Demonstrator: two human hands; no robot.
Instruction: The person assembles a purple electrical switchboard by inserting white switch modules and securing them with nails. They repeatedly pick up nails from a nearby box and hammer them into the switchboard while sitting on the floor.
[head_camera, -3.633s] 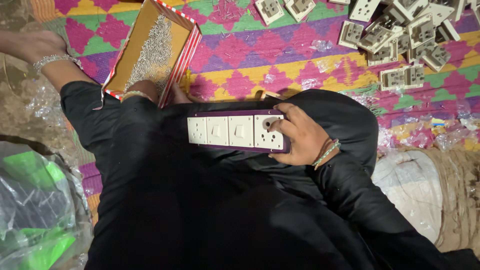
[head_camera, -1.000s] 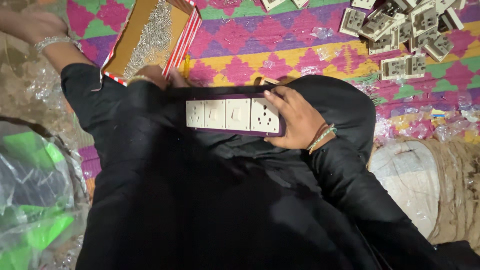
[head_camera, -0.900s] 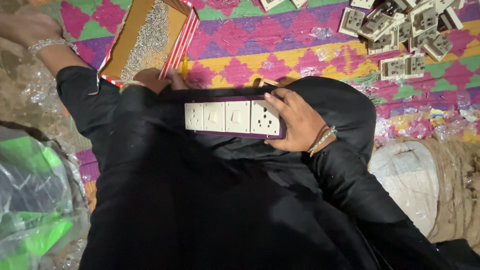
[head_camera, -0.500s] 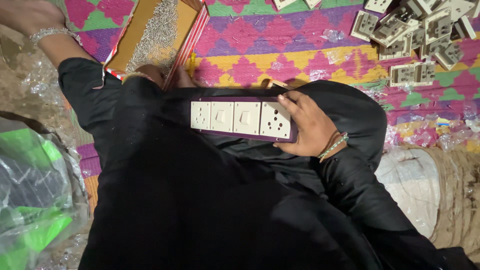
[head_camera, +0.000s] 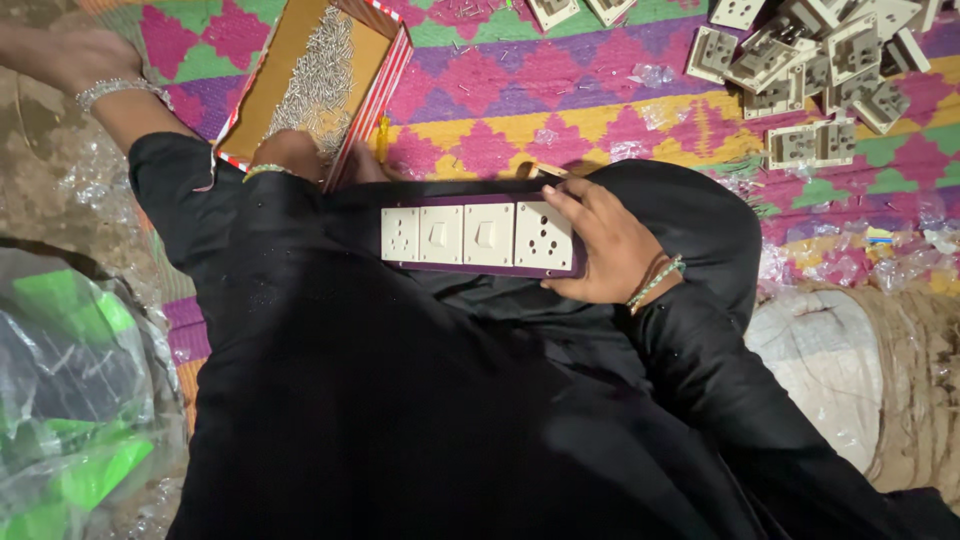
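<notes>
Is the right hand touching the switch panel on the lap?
Touching. The head view shows the right hand gripping the right end of the switch panel, fingers lying over its socket module.

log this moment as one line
right hand holds switch board on lap | left hand at screw box | loose sockets on mat

left hand (head_camera: 290, 155) half hidden behind black sleeve (head_camera: 230, 200).

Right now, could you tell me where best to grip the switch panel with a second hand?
Likely its free left end, coming from the left. The switch panel lies flat and long on the lap, and the right hand covers its right end, so only that end is open.
</notes>
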